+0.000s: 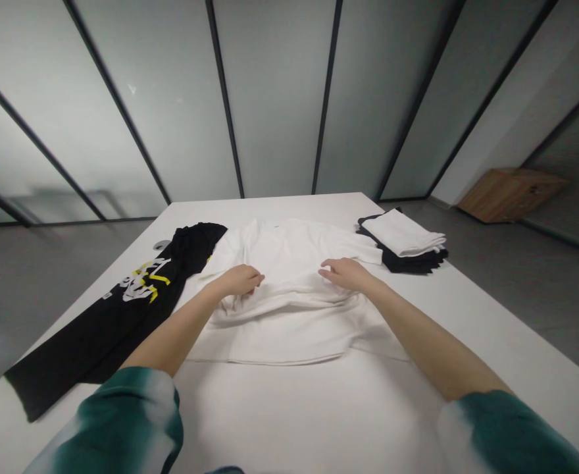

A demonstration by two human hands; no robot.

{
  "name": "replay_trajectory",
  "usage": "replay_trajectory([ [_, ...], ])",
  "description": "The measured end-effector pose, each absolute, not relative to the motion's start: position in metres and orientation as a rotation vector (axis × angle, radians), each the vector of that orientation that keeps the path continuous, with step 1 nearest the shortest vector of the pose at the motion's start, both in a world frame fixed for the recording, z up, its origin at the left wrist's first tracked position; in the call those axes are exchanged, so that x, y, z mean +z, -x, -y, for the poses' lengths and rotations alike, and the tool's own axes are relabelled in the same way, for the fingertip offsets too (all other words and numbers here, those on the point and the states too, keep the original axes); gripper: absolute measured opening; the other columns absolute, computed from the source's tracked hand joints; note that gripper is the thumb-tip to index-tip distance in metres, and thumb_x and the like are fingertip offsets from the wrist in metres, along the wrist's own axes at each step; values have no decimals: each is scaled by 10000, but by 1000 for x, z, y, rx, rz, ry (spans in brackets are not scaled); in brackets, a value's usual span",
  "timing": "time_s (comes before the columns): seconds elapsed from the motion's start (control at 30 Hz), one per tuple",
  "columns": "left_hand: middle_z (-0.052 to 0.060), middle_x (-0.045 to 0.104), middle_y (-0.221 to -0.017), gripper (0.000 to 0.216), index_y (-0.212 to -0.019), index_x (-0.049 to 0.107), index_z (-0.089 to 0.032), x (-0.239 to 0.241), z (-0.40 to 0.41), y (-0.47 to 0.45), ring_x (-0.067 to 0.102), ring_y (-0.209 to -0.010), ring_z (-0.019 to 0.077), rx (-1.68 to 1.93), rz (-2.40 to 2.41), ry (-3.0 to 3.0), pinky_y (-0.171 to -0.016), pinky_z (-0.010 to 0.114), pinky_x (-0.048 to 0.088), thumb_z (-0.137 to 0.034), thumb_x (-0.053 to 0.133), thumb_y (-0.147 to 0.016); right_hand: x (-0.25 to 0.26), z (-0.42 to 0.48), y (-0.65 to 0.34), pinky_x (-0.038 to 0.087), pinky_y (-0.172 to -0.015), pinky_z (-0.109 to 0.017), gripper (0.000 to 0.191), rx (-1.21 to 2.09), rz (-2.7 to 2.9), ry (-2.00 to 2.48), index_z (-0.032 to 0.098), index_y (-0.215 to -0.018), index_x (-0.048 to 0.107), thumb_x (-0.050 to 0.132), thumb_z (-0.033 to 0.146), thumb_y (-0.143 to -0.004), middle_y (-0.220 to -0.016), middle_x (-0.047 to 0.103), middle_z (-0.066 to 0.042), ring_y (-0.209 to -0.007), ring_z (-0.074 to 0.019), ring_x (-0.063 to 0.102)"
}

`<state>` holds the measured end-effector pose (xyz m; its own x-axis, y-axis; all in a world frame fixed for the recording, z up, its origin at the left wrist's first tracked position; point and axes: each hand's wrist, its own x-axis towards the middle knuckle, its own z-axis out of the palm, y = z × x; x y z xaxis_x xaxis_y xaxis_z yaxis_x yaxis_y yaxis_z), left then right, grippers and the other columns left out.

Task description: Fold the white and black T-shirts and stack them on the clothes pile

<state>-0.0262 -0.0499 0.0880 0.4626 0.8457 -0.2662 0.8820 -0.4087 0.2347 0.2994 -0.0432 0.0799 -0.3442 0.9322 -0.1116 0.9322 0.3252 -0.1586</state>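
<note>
Both left hand (pixel 237 280) and right hand (pixel 346 273) touch creased white cotton shirt (pixel 289 342).

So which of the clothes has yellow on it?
The long black garment lying flat on the left, with a yellow and white print. The white shirt in the middle and the folded pile on the right show no yellow.

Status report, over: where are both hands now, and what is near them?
Left hand and right hand resting on white shirt, over its fold. Black printed garment beside, on the left.
</note>
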Motion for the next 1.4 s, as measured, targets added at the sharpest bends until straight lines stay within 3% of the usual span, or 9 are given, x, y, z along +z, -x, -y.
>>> replay_trajectory([
  [0.07, 106, 740, -1107, 446, -1138, 685, -171, 80, 35, 22, 672, -1039, 237, 25, -1636, -2461, -911, 327, 473, -408, 350, -963, 70, 29, -290, 440, -999, -364, 512, -218, -2620, -1844, 190, -1374, 576, 396, 466, -982, -1298, 661, -122, -1193, -268, 606],
  [0.2, 187, 398, -1553, 626, -1480, 415, -137, 48, 16, 15, 390, -1420, 311, 51, -1891, -2507, -1128, 447, 316, -493, 374, -966, 39, 11, -275, 278, -1154, -477, 621, -92, -2508, -1955, 182, -1505, 417, 367, 518, -986, -1598, 321, -155, -1464, -320, 302],
  [0.37, 160, 256, -1626, 715, -1540, 335, -197, 21, 11, 19, 210, -1502, 342, -67, -1939, -2438, -1175, 536, 201, -617, 262, -966, 17, 12, -276, 187, -1174, -560, 706, -156, -2401, -1979, 219, -1561, 315, 283, 615, -977, -1638, 217, -149, -1496, -354, 202],
  [0.67, 167, 152, -1650, 948, -1572, 259, -254, 32, 33, 40, 152, -1501, 414, -180, -1910, -2343, -1104, 695, 210, -829, 317, -821, 23, 41, -271, 114, -1160, -641, 793, -234, -2392, -1907, 275, -1580, 263, 275, 729, -929, -1656, 142, -151, -1503, -409, 112],
  [0.8, 194, 190, -1636, 1035, -1552, 311, -248, 52, 42, 39, 227, -1465, 463, -298, -1948, -2240, -1043, 677, 324, -897, 338, -746, 25, 45, -268, 125, -1179, -601, 791, -230, -2455, -1822, 270, -1584, 251, 276, 720, -934, -1657, 148, -135, -1507, -386, 124],
  [0.93, 268, 570, -1366, 979, -1369, 555, -135, 70, 36, 22, 544, -1239, 446, -340, -2075, -2148, -1031, 621, 362, -876, 315, -776, 21, 44, -266, 121, -1194, -564, 810, -239, -2519, -1744, 233, -1579, 271, 293, 718, -931, -1654, 158, -134, -1512, -365, 130],
  [1.0, 272, 639, -1252, 883, -1315, 585, -88, 69, 30, 13, 576, -1200, 424, -278, -2147, -2213, -1065, 634, 311, -786, 297, -859, 21, 41, -268, 139, -1202, -531, 769, -266, -2558, -1734, 221, -1565, 309, 310, 680, -948, -1642, 216, -123, -1509, -335, 169],
  [1.2, 169, 287, -1613, 682, -1521, 356, -163, 36, 17, 11, 240, -1494, 321, -65, -1957, -2482, -1185, 523, 194, -569, 295, -977, 36, 6, -308, 360, -1095, -427, 510, -99, -2463, -2366, 139, -1424, 500, 358, 374, -994, -1434, 525, -175, -1312, -289, 490],
  [1.4, 134, 229, -1640, 699, -1555, 299, -199, 23, 19, 19, 227, -1500, 315, -91, -1984, -2394, -1188, 525, 202, -592, 250, -979, 42, -28, -354, 429, -969, -481, 520, -27, -1907, -2794, 24, -1334, 541, 440, 328, -924, -1328, 550, -280, -1215, -373, 533],
])
